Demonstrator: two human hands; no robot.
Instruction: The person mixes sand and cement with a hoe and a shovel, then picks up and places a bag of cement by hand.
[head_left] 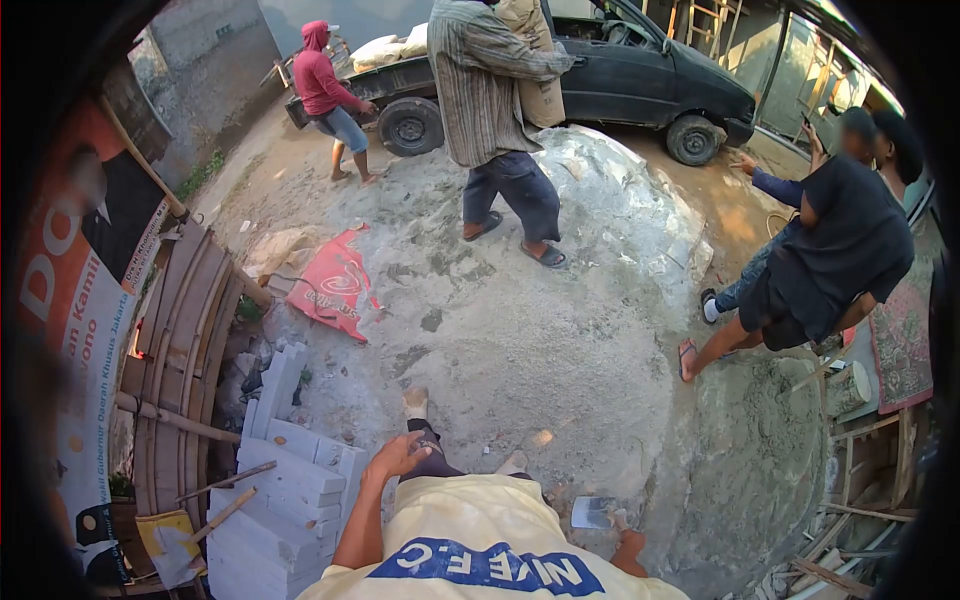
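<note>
Sand, grey and heaped, fills the ground ahead of me, and I am leaning over its near edge with one foot planted on it. My left hand lies spread on my bent knee. Its grip is wide and holds nothing, and I judge it is there to prop my weight in the lean. My right hand sits low at my side, largely hidden by my shirt. Its grip looks closed on the handle of a trowel, whose flat blade hangs just above the sand, near the foot of the heap. White blocks are stacked just beside my left arm, probably so they are in easy reach. A red sack lies flat at the far left edge of the heap. Beyond the heap, another person hugs a sack to the chest in front of a dark truck.
</note>
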